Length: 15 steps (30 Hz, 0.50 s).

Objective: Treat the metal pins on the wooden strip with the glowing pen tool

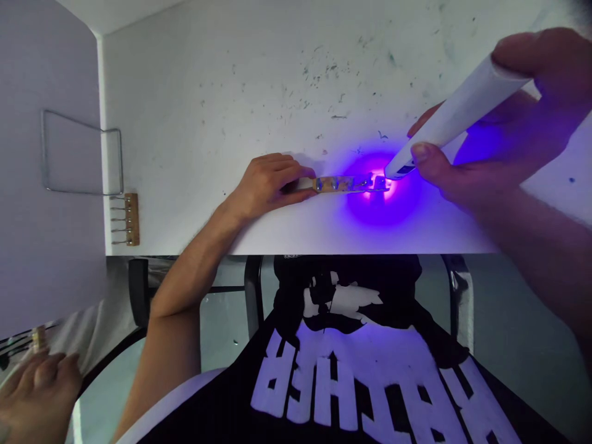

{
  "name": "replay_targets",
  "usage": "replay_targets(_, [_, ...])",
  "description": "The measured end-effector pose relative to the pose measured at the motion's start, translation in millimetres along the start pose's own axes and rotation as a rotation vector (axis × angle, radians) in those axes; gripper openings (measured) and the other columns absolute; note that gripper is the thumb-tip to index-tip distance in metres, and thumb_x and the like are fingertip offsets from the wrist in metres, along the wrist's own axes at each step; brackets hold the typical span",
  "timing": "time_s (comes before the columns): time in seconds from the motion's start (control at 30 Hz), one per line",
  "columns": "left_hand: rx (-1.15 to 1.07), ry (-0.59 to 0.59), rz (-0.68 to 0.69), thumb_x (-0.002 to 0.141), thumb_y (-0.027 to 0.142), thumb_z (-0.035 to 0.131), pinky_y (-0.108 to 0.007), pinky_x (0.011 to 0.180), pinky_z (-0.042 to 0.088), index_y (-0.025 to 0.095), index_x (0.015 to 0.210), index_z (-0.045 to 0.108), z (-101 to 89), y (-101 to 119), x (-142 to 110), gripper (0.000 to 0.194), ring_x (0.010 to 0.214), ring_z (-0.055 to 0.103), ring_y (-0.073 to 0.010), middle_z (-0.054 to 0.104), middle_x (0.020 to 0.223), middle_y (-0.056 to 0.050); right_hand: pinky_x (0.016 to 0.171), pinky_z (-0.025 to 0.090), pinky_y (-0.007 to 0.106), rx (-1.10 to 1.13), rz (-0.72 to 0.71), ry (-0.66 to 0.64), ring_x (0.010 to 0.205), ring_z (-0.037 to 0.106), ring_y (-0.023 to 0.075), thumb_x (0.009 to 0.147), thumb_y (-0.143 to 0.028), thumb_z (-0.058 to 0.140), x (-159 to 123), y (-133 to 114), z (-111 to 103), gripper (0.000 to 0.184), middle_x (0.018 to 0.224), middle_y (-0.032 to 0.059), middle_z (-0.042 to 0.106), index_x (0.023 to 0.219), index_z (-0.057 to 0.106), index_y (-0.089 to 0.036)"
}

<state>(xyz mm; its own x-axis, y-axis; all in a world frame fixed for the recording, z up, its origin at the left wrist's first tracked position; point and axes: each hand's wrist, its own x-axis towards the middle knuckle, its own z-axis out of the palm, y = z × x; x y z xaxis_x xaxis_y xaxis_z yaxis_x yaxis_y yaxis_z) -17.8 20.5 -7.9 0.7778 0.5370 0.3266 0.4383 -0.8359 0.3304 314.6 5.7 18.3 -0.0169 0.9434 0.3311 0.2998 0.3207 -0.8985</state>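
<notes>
My left hand (268, 185) pinches the left end of a narrow wooden strip (342, 184) that carries a row of small shiny pieces. In my right hand (499, 148) is a white handheld UV lamp (457, 111), slanting down to the left with my thumb along its lower side. The lamp's tip is just over the strip's right end, which is lit bright violet and pink. Glare there hides the details of the last pieces. A blue-violet glow spreads over the white table (194, 203) around it.
At the table's left edge lies another wooden strip (132, 219) with several metal pins sticking out. A bent wire frame (121, 161) overlaps the edge above it. Another person's hand (41, 385) holds a small piece at lower left. Chair armrests (457, 296) stand below the table edge.
</notes>
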Motion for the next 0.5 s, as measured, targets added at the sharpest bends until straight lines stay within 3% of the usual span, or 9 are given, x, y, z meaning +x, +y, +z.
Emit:
replay_targets(0.1, [-0.006, 0.024, 0.024, 0.095, 0.048, 0.069, -0.028, 0.066, 0.043, 0.025, 0.110, 0.071, -0.1, 0.5, 0.5, 0.028, 0.068, 0.063, -0.0120, 0.069, 0.076, 0.002, 0.065, 0.044, -0.007, -0.136, -0.376, -0.035, 0.084, 0.057, -0.0095, 0.055, -0.041, 0.093, -1.3, 1.5, -0.2, 0.086, 0.113, -0.0044, 0.057, 0.127, 0.054, -0.016])
replay_targets(0.17, [-0.015, 0.040, 0.038, 0.094, 0.046, 0.070, -0.027, 0.066, 0.043, 0.024, 0.109, 0.071, -0.4, 1.0, 0.8, 0.027, 0.069, 0.062, -0.0119, 0.070, 0.077, 0.001, 0.071, 0.049, -0.006, -0.197, -0.537, -0.010, 0.091, 0.059, -0.0080, 0.063, -0.040, 0.090, -4.1, 9.7, -1.4, 0.086, 0.121, -0.0037, 0.055, 0.135, 0.049, -0.021])
replay_targets(0.33, [-0.007, 0.038, 0.040, 0.094, 0.046, 0.071, -0.027, 0.065, 0.042, 0.023, 0.110, 0.071, -0.2, 0.4, 0.2, 0.028, 0.068, 0.061, -0.0119, 0.071, 0.080, 0.000, 0.077, 0.057, -0.001, -0.196, -0.476, -0.012, 0.099, 0.062, -0.0029, 0.068, -0.035, 0.087, -8.4, 20.9, -3.5, 0.087, 0.134, 0.0015, 0.052, 0.144, 0.047, -0.019])
replay_targets(0.43, [-0.003, 0.039, 0.045, 0.094, 0.046, 0.071, -0.027, 0.066, 0.043, 0.023, 0.110, 0.070, -0.3, -0.2, -0.1, 0.028, 0.068, 0.061, -0.0117, 0.070, 0.078, 0.001, 0.074, 0.051, -0.006, -0.129, -0.508, -0.006, 0.096, 0.062, -0.0051, 0.057, -0.028, 0.092, -4.9, 9.8, -1.7, 0.088, 0.126, -0.0019, 0.056, 0.134, 0.051, -0.017])
replay_targets(0.5, [-0.017, 0.039, 0.056, 0.094, 0.044, 0.071, -0.027, 0.065, 0.043, 0.022, 0.110, 0.071, -0.6, 0.0, 0.1, 0.027, 0.067, 0.061, -0.0111, 0.070, 0.077, 0.001, 0.068, 0.046, -0.008, -0.105, -0.426, -0.003, 0.089, 0.061, -0.0068, 0.050, -0.029, 0.094, -2.6, 0.0, 0.4, 0.085, 0.116, -0.0034, 0.058, 0.124, 0.053, -0.013])
